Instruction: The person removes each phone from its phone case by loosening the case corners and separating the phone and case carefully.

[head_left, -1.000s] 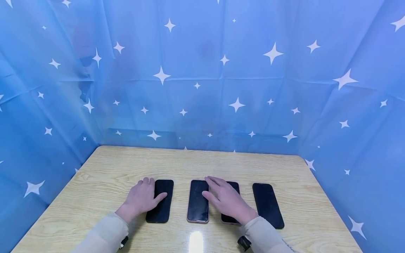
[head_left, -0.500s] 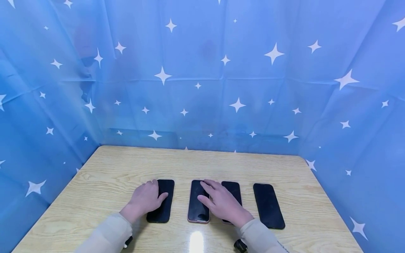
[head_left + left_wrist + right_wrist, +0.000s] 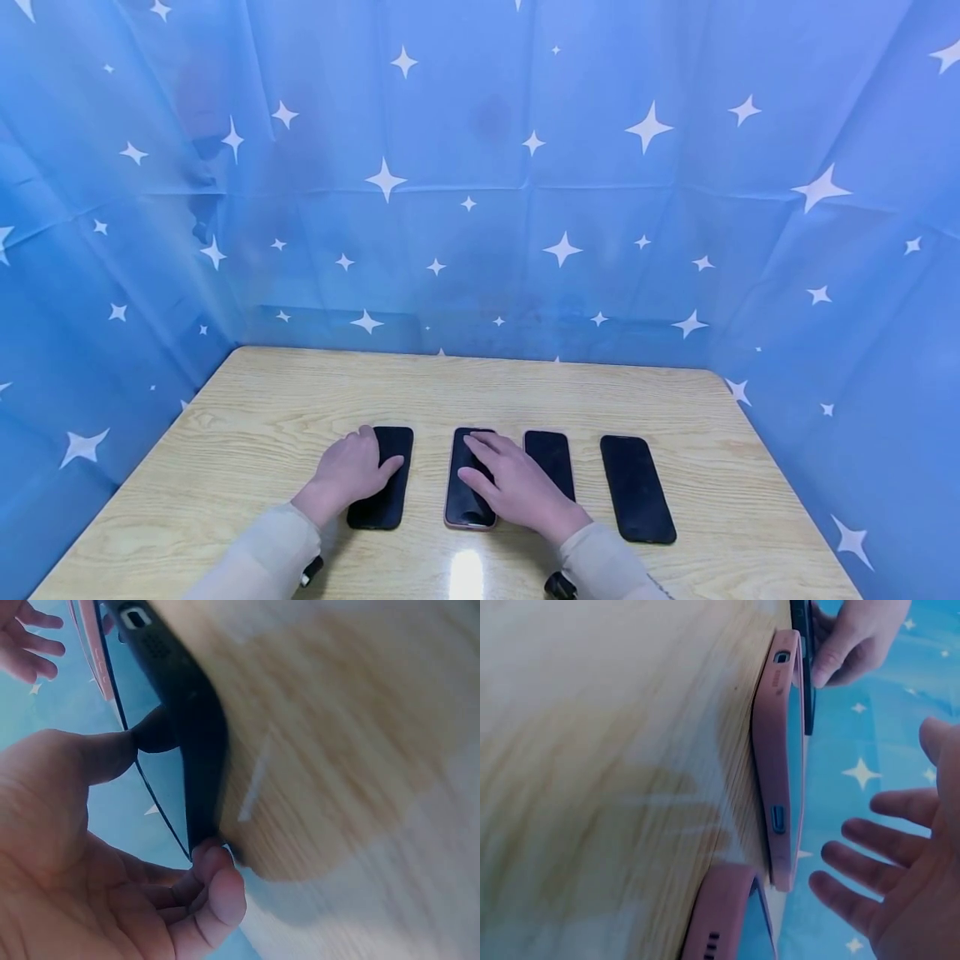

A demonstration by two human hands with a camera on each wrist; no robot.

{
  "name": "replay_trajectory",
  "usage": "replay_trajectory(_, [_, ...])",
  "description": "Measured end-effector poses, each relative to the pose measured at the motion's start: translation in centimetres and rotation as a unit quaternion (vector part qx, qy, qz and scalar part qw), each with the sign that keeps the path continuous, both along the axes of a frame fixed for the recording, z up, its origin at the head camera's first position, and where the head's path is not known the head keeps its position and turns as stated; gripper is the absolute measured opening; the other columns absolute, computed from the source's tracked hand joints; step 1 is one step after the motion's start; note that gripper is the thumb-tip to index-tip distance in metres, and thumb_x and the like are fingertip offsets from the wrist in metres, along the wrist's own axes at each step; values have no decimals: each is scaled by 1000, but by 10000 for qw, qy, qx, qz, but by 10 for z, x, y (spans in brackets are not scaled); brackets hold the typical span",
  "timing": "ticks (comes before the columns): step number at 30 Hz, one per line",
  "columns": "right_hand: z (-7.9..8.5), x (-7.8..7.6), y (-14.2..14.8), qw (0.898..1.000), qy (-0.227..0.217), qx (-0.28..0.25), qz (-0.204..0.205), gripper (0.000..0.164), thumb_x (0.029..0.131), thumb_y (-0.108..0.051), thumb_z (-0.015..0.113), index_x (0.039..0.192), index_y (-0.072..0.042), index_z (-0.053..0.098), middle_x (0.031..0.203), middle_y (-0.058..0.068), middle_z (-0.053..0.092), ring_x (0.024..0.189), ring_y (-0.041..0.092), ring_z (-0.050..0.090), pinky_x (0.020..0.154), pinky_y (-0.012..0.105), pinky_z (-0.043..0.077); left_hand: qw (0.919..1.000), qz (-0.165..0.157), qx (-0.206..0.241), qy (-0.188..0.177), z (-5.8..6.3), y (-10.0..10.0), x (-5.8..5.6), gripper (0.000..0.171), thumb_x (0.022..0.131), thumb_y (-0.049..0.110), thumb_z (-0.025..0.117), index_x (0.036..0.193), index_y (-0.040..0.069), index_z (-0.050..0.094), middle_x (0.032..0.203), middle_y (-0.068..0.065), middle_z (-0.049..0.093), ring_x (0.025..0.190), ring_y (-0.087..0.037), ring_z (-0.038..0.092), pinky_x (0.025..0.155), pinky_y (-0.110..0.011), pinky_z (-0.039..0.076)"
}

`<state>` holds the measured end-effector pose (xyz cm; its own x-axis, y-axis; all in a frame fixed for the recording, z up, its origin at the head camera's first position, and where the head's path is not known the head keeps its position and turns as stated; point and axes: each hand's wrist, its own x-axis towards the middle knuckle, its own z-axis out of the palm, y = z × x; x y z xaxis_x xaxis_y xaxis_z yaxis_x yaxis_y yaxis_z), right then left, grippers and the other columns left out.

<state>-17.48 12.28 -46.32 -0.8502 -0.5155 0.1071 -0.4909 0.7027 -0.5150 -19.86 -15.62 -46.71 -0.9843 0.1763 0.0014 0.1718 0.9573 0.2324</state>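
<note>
Four-sided black phone screens lie face up in a row across the table. At the left end, my left hand (image 3: 348, 471) grips a black smartphone (image 3: 381, 507), its thumb on the screen and its curled fingers at the far left edge, as the left wrist view shows. My right hand (image 3: 525, 492) hovers with spread fingers over a pink-cased smartphone (image 3: 459, 500). In the right wrist view a gap separates those fingers from the pink case (image 3: 772, 727). Just right of it lies another pink-cased smartphone (image 3: 549, 457), partly covered by the right hand.
A further black smartphone (image 3: 637, 492) lies slightly tilted at the right end of the row. The wooden table (image 3: 300, 383) ends at a blue curtain (image 3: 480, 225) with white stars. Light reflects off the table's front middle.
My right hand has shifted left, from between the two pink-cased phones to above the left one. My left hand has moved slightly right, its fingers curling at the black smartphone's edge.
</note>
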Motion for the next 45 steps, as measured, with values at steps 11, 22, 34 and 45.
replay_trajectory(11, [-1, -5, -8, 9996, -36, -262, 46, 56, 111, -42, 45, 153, -5, 48, 156, 16, 48, 145, 34, 45, 117, 56, 42, 9984, 368, 421, -119, 0, 4, -4, 60, 92, 46, 75, 105, -11, 63, 89, -18, 64, 75, -29, 64, 63, -45, 58])
replay_trajectory(22, [0, -12, -6, 9967, -355, -726, -46, 59, 110, -47, 43, 154, -8, 48, 154, 13, 50, 143, 33, 47, 117, 55, 42, 9932, 79, 1157, -85, 15, 12, -8, 40, 99, 15, 68, 118, -18, 55, 88, -25, 67, 78, -33, 67, 69, -46, 59])
replay_trajectory(34, [5, -29, -2, 9801, -449, -1840, -597, 46, 110, -28, 52, 146, 2, 54, 135, 18, 66, 121, 33, 65, 102, 51, 57, 9728, -351, 2283, 190, 34, 40, 0, 25, 100, 9, 66, 88, 7, 45, 67, -3, 42, 59, -19, 44, 55, -29, 36])
replay_trajectory(45, [15, -34, -4, 9385, -1281, -3022, -1076, 35, 111, -23, 49, 129, 4, 63, 107, 18, 72, 87, 28, 74, 84, 44, 65, 9439, -773, 3171, 501, 41, 64, 6, 15, 99, 6, 68, 94, 6, 54, 70, 2, 47, 60, -11, 44, 55, -25, 39])
